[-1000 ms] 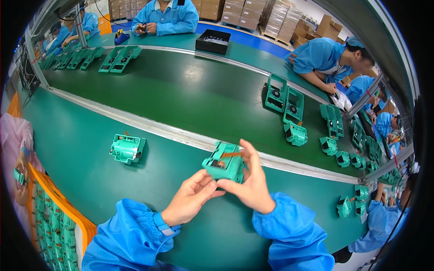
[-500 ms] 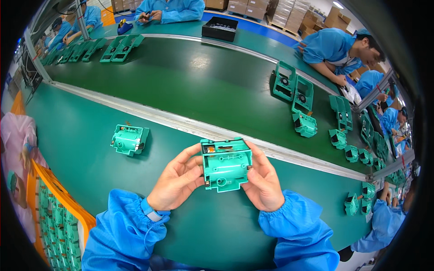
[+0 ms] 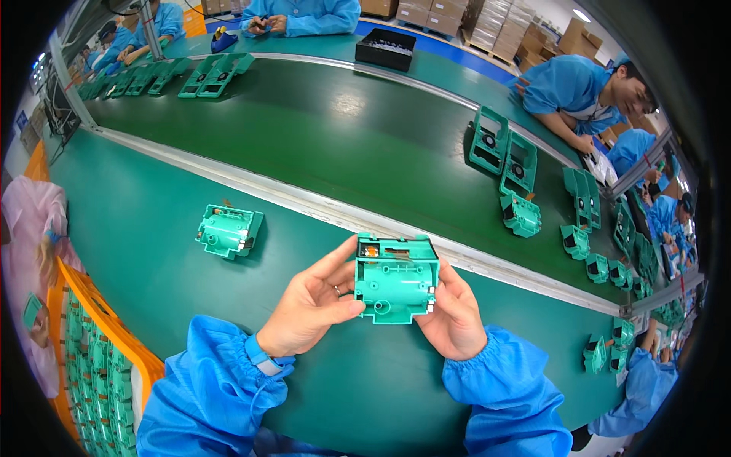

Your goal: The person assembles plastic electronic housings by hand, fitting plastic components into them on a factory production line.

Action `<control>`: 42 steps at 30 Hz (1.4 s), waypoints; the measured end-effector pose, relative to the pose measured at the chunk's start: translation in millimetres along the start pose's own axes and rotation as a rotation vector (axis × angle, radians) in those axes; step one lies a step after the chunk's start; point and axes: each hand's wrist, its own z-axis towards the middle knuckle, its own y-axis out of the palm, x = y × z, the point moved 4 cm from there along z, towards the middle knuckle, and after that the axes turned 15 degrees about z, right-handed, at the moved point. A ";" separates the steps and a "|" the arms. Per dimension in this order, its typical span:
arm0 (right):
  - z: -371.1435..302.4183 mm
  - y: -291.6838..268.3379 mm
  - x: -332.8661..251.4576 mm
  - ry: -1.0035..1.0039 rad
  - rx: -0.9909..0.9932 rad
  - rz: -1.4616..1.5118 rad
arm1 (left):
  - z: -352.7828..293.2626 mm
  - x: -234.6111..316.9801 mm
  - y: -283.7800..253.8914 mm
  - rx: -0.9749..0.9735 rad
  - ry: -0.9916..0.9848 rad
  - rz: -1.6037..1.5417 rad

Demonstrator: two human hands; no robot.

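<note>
Between my two hands is a green plastic housing (image 3: 396,283), with a rounded middle, small posts and a slotted upper edge where orange-brown pieces show. My left hand (image 3: 304,312) grips its left side, thumb across the lower left corner. The right side rests in my right hand (image 3: 457,318), its thumb beside small white parts at that edge. Both hands hold the housing above the green tabletop (image 3: 343,396). A similar green housing (image 3: 227,231) lies on the table to the left, apart from my hands.
Beyond a metal rail (image 3: 297,206) runs a dark green belt (image 3: 327,145) carrying more green housings and frames with round black parts (image 3: 520,171). An orange crate (image 3: 114,316) of green parts stands at left. Across the belt are co-workers and a black tray (image 3: 385,50).
The housing has turned slightly in my hands, so white parts now show at its right edge. My left thumb has slid lower along it. The whole view has shifted a little.
</note>
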 end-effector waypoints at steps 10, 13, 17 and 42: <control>-11.3 -7.5 -2.7 -0.110 -0.044 -0.087 | 2.0 -3.7 17.5 -0.035 0.076 0.099; -19.4 -6.1 2.2 -0.239 -0.093 -0.192 | -2.1 -4.8 26.6 0.006 0.163 0.270; -27.6 -4.0 1.3 -0.312 -0.088 -0.418 | -3.6 -8.6 30.4 0.080 0.231 0.508; -14.1 -24.3 -12.3 -0.250 0.193 -0.565 | -18.1 23.1 -1.0 0.703 0.046 1.760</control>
